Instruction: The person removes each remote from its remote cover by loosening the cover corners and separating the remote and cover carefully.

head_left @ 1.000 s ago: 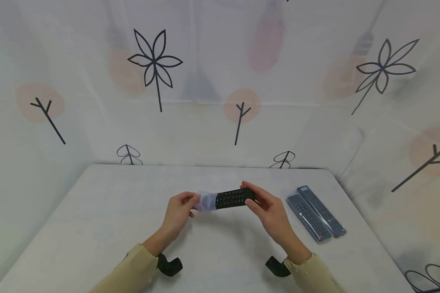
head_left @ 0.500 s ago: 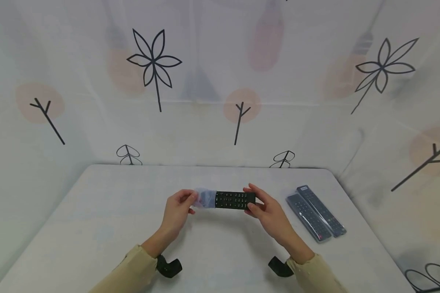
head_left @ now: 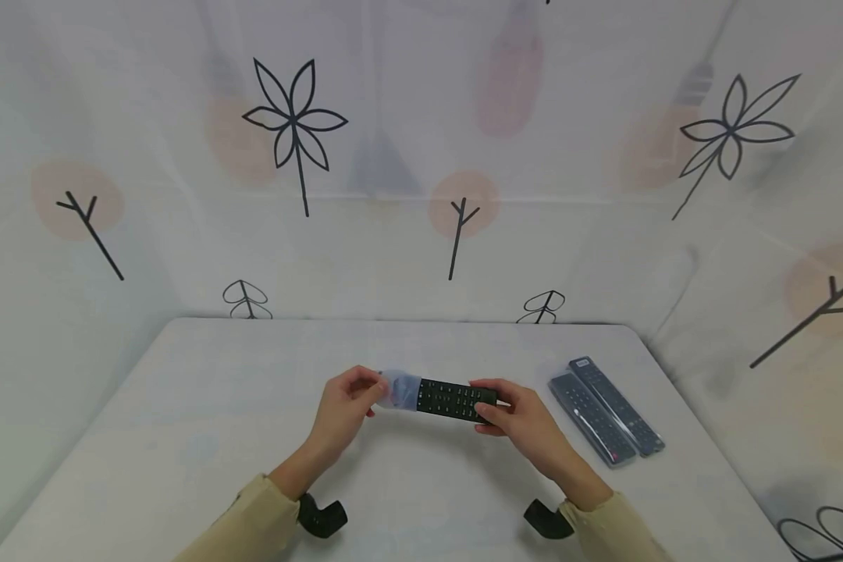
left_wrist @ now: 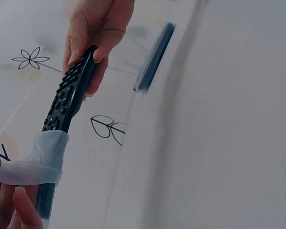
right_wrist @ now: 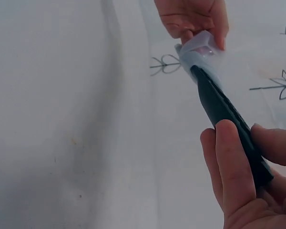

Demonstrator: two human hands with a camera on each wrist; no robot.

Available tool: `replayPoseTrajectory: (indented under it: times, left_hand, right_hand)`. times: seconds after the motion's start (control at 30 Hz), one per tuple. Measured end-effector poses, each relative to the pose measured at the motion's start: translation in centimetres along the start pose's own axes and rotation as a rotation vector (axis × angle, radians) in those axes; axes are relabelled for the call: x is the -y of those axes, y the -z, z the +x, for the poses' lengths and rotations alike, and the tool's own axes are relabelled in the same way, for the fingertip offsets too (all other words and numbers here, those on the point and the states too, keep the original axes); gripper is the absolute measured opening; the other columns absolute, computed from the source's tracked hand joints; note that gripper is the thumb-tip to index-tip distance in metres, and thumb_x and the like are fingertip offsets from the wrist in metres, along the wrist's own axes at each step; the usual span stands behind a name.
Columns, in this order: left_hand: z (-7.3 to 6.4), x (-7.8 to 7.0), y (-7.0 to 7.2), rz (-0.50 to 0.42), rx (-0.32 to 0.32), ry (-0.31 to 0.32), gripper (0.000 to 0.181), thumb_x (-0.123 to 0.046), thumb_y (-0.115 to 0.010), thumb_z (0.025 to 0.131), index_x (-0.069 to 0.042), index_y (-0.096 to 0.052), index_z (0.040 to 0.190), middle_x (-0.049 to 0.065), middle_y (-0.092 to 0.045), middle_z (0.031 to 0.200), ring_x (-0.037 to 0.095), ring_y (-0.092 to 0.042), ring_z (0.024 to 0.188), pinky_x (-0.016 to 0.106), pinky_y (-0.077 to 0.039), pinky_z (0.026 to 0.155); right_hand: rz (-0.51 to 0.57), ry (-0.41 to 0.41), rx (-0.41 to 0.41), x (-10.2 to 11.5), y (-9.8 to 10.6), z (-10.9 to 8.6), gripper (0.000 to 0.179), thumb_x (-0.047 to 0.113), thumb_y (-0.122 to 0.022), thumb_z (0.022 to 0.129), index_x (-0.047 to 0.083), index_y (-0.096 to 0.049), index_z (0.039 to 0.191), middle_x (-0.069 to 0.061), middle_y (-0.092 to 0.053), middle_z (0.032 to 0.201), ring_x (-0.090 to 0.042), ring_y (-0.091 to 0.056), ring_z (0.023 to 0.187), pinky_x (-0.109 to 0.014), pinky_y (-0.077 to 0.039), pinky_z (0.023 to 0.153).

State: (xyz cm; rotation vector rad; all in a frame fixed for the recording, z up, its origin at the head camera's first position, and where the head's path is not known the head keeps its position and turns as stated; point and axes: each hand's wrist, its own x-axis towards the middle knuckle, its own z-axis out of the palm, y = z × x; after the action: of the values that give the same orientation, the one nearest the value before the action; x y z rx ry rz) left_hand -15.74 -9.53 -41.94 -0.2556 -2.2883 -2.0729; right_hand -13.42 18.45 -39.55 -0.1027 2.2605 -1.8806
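Observation:
A black remote control is held above the table between both hands, its buttons facing up in the head view. A crumpled translucent plastic sleeve covers its left end. My left hand pinches the sleeve between thumb and fingers; in the left wrist view the bunched plastic sleeve wraps round the remote. At the bare end, my right hand grips the remote, thumb on the button side. The right wrist view shows the remote's smooth back with fingers beneath it.
Two dark remotes lie side by side on the right of the white table: a shorter one and a longer one, both in clear plastic. A patterned cloth hangs behind the table.
My right hand has moved slightly down and toward me, so the remote's right end now tilts downward instead of upward. The left hand keeps its pinch on the sleeve.

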Motion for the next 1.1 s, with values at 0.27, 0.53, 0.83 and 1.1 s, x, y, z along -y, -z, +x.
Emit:
replayPoseTrajectory:
  times: [0.27, 0.53, 0.83, 1.1]
  left_hand:
    - [-0.3, -0.4, -0.1, 0.087, 0.011, -0.017, 0.011, -0.013, -0.073, 0.092, -0.009, -0.063, 0.094, 0.004, -0.064, 0.087, 0.027, -0.060, 0.077, 0.032, -0.050, 0.061]
    - [-1.0, -0.5, -0.1, 0.255, 0.030, -0.032, 0.030, -0.028, -0.083, 0.082, -0.014, -0.057, 0.083, -0.001, -0.057, 0.077, 0.016, -0.056, 0.072, 0.026, -0.041, 0.054]
    - [-1.7, -1.0, 1.0, 0.300, 0.124, -0.044, 0.023, -0.022, -0.080, 0.086, -0.012, -0.059, 0.085, -0.002, -0.064, 0.079, 0.013, -0.056, 0.063, 0.023, -0.042, 0.054]
    - [-1.7, -1.1, 1.8, 0.299, 0.194, 0.002, 0.022, -0.018, -0.080, 0.085, -0.010, -0.060, 0.088, 0.000, -0.065, 0.081, 0.025, -0.059, 0.062, 0.024, -0.040, 0.055]
  right_hand:
    - [-0.047, -0.028, 0.148, -0.6, 0.5, -0.1, 0.046, 0.011, -0.065, 0.097, -0.006, -0.051, 0.137, -0.024, -0.057, 0.126, -0.029, -0.067, 0.103, -0.035, -0.056, 0.083]
    - [-0.110, 0.029, 0.314, -0.5, 0.5, -0.7, 0.049, 0.019, -0.065, 0.098, -0.005, -0.051, 0.138, -0.018, -0.065, 0.118, -0.028, -0.069, 0.099, -0.034, -0.057, 0.078]
    - [-0.191, 0.095, 0.351, -0.4, 1.1, -1.5, 0.042, 0.016, -0.061, 0.100, -0.004, -0.053, 0.136, -0.017, -0.067, 0.114, -0.028, -0.070, 0.095, -0.034, -0.058, 0.076]
    - [-0.219, 0.118, 0.332, -1.4, 1.5, -1.5, 0.040, 0.016, -0.060, 0.100, -0.003, -0.056, 0.134, -0.017, -0.066, 0.113, -0.026, -0.071, 0.089, -0.034, -0.058, 0.074]
